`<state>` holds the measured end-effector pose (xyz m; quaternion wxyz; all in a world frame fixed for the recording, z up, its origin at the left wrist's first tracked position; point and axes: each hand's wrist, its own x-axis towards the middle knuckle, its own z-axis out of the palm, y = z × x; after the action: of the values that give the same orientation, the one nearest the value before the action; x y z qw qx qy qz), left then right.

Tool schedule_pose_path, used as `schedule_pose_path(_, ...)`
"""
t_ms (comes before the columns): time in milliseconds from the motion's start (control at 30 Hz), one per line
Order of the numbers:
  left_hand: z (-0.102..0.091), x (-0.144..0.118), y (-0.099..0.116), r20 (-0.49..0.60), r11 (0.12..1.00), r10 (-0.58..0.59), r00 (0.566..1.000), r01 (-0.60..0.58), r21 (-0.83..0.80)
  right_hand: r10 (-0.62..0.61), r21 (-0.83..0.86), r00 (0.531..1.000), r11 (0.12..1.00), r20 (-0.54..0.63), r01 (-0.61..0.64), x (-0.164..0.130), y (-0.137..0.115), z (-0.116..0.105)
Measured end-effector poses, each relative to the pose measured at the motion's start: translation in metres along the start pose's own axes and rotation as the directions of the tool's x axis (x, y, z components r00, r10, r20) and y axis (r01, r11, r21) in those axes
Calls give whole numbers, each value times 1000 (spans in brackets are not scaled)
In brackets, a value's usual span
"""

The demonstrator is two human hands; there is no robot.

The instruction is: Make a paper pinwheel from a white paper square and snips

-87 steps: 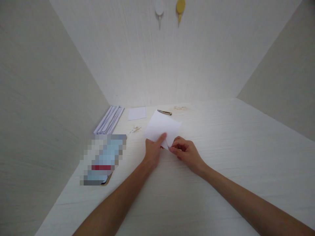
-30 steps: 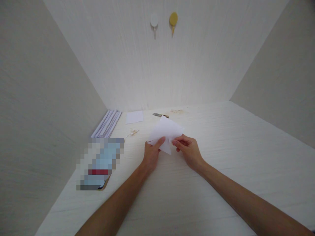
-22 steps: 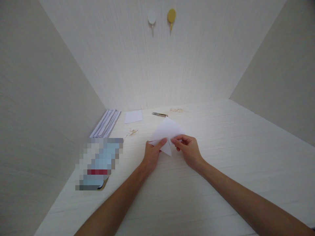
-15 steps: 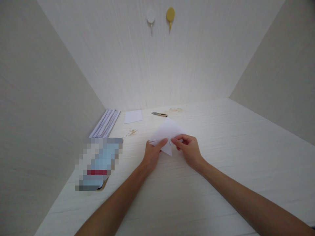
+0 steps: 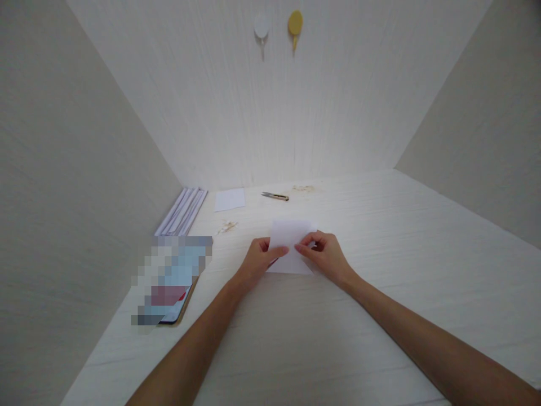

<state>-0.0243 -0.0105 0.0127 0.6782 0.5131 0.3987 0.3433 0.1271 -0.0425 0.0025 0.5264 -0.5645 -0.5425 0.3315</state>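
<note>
A white sheet of paper (image 5: 289, 234) lies squarely in front of me on the pale desk (image 5: 380, 254). My left hand (image 5: 257, 260) pinches its left side with thumb and fingers. My right hand (image 5: 325, 256) grips its right side, fingertips meeting near the middle of the sheet. The lower part of the sheet shows between and below the two hands.
A small pair of snips (image 5: 275, 196) and a smaller white paper (image 5: 230, 199) lie near the back wall. A stack of white sheets (image 5: 182, 211) leans at the left wall, with a blurred flat item (image 5: 171, 279) in front of it. Two hooks (image 5: 279, 25) hang on the back wall.
The sheet, held as a diamond with a corner pointing away, has turned square to me and lowered toward the desk. Both hands kept hold and shifted slightly.
</note>
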Motion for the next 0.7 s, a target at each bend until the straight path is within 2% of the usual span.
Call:
schedule_pose_path(133, 4, 2, -3, -122, 983, 25, 992, -2, 181, -51, -72, 999, 996, 7, 52, -2, 0, 1)
schedule_pose_path(700, 13, 0, -2, -219, 973, 71, 973, -20, 228, -89, -104, 996, 991, -7, 88, -2, 0, 0)
